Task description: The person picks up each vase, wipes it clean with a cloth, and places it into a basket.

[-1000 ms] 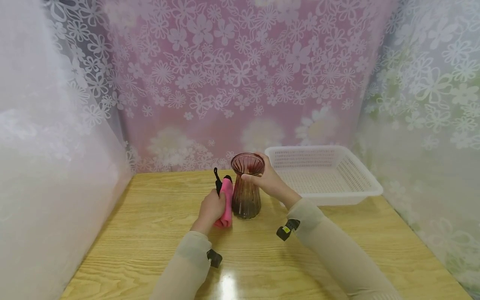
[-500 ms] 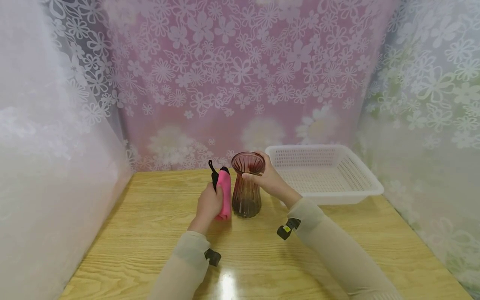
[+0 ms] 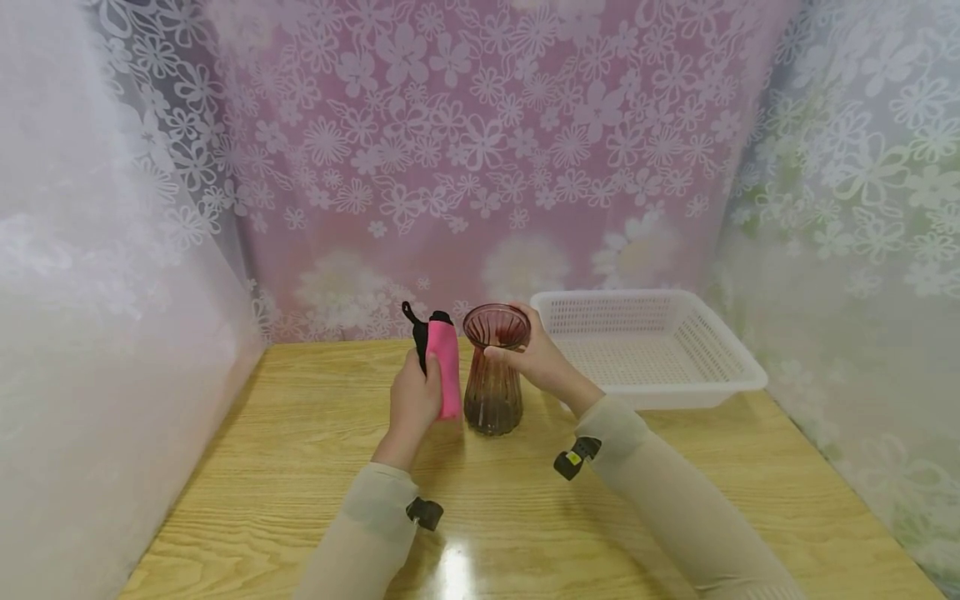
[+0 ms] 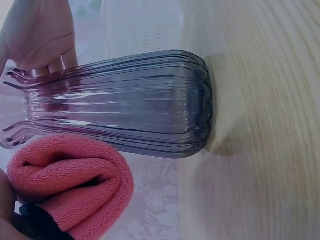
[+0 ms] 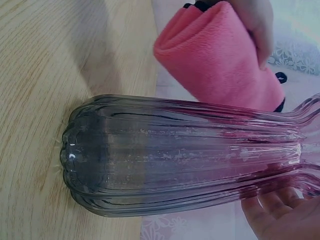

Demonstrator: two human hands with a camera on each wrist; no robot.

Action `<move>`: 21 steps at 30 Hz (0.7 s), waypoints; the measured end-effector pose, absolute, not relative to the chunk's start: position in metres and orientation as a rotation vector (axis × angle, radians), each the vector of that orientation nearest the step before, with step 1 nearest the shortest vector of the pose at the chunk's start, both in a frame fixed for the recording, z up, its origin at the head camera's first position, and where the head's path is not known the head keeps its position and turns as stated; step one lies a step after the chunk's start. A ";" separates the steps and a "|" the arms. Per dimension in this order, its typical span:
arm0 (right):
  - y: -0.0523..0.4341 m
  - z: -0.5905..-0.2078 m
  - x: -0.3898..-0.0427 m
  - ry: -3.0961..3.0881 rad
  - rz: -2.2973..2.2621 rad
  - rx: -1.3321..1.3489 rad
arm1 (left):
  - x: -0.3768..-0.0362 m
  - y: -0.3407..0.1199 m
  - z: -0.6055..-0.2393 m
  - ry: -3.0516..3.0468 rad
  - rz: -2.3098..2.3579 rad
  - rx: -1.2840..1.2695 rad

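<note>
Left hand (image 3: 414, 398) gripping pink cloth (image 3: 446, 367), right hand (image 3: 534, 360) holding vase (image 3: 492, 379)

- No writing, label, brand or number can be read anywhere here.
- The ribbed glass vase (image 3: 492, 379) bears none.
- The pink rolled cloth (image 3: 446, 367) and white basket (image 3: 720, 350) bear none either.

vase (image 3: 493, 375): you have ribbed glass, purple-pink at the rim, smoky grey at the base
towel (image 3: 445, 367): yours is pink, black trim
basket (image 3: 720, 350): white, perforated
table (image 3: 262, 467): light wood grain
backdrop (image 3: 480, 167): pink, white flowers
</note>
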State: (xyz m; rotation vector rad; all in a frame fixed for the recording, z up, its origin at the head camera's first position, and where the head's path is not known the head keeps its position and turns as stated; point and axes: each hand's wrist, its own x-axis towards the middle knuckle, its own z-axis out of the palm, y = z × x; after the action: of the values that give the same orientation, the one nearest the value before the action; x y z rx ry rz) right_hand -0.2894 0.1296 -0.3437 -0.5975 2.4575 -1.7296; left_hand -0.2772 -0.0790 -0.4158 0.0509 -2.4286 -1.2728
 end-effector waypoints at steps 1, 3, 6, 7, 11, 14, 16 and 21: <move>0.130 -0.344 -0.290 2.457 -1.730 -0.598 | -0.277 -0.079 -0.415 -2.413 -1.284 0.048; 0.130 -0.345 -0.290 2.456 -1.730 -0.596 | -0.276 -0.078 -0.413 -2.384 -1.295 0.040; 0.132 -0.357 -0.301 2.453 -1.736 -0.592 | -0.277 -0.076 -0.411 -2.331 -1.308 0.022; 0.133 -0.361 -0.305 2.453 -1.738 -0.594 | -0.277 -0.075 -0.411 -2.310 -1.313 0.009; 0.134 -0.376 -0.318 2.457 -1.751 -0.603 | -0.278 -0.071 -0.411 -2.214 -1.316 -0.053; 0.134 -0.378 -0.318 2.459 -1.767 -0.616 | -0.279 -0.068 -0.411 -2.152 -1.310 -0.097; 0.134 -0.378 -0.318 2.464 -1.772 -0.622 | -0.280 -0.066 -0.412 -2.126 -1.308 -0.116; 0.133 -0.379 -0.318 2.481 -1.786 -0.634 | -0.280 -0.060 -0.412 -2.095 -1.322 -0.142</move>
State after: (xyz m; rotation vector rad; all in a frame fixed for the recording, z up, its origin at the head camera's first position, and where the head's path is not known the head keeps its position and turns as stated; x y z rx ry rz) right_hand -0.3183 0.1334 -0.3786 -0.6335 2.4807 -1.7864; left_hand -0.2796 -0.0603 -0.4123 -0.1420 -2.0949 -1.3222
